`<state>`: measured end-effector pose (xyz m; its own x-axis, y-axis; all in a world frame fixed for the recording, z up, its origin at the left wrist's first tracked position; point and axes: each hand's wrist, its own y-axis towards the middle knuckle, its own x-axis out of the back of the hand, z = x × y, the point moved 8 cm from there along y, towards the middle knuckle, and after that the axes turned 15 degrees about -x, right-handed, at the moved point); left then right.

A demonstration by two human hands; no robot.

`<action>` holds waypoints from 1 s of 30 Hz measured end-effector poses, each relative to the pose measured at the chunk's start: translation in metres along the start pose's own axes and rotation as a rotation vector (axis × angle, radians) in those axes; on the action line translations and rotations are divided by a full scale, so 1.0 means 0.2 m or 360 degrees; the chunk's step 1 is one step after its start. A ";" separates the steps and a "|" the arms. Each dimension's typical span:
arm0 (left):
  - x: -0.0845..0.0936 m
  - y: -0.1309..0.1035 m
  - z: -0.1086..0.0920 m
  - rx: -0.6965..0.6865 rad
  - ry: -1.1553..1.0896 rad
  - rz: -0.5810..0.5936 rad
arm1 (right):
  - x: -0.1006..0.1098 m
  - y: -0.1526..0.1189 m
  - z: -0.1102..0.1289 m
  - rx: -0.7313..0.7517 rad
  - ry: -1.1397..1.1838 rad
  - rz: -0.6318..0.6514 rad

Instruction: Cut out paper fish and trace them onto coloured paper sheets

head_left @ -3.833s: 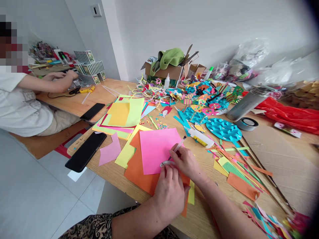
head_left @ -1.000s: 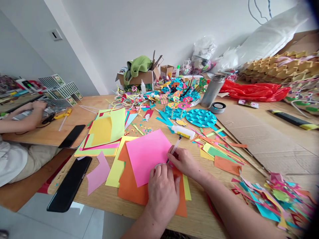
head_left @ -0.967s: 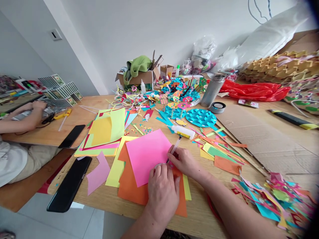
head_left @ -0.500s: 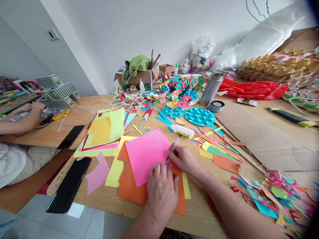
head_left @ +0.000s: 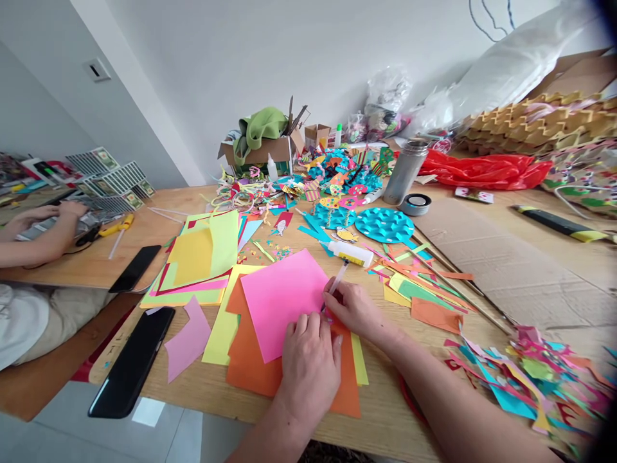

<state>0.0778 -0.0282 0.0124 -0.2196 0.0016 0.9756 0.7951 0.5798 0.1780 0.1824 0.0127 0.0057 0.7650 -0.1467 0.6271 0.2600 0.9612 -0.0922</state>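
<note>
My right hand (head_left: pixel 354 308) grips a slim pen with a clear barrel (head_left: pixel 341 275), its tip down by the edge of the bright pink sheet (head_left: pixel 284 292). Just left of it, my left hand (head_left: pixel 311 366) lies on that sheet and presses it down, fingers resting near the pen tip. Anything under those fingertips is mostly covered. Beneath the pink sheet lie an orange sheet with a cut edge (head_left: pixel 255 373) and a yellow sheet (head_left: pixel 218 341).
A white glue bottle (head_left: pixel 351 253) lies beyond my right hand. To the left are stacked coloured sheets (head_left: pixel 193 257), two black phones (head_left: pixel 132 360) and a co-worker's hands (head_left: pixel 67 212). Paper scraps (head_left: pixel 530 379), a cardboard sheet (head_left: pixel 486 257) and a steel flask (head_left: pixel 405 173) occupy the right side.
My left hand has shifted very slightly left and down on the pink sheet. The pen stays in my right hand at nearly the same spot. The whole view has moved a little.
</note>
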 end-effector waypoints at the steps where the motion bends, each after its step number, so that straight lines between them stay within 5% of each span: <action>1: 0.00 0.00 0.00 -0.0004 0.0009 0.0003 | 0.00 0.00 0.00 -0.0002 -0.0001 -0.0003; 30: -0.01 0.00 -0.01 -0.0022 0.0089 -0.0028 | 0.03 0.02 -0.04 -0.0044 0.0009 -0.0118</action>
<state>0.0785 -0.0299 0.0111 -0.2022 -0.0541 0.9779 0.7992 0.5679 0.1967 0.1928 0.0148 0.0033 0.7462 -0.2189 0.6287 0.3323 0.9408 -0.0668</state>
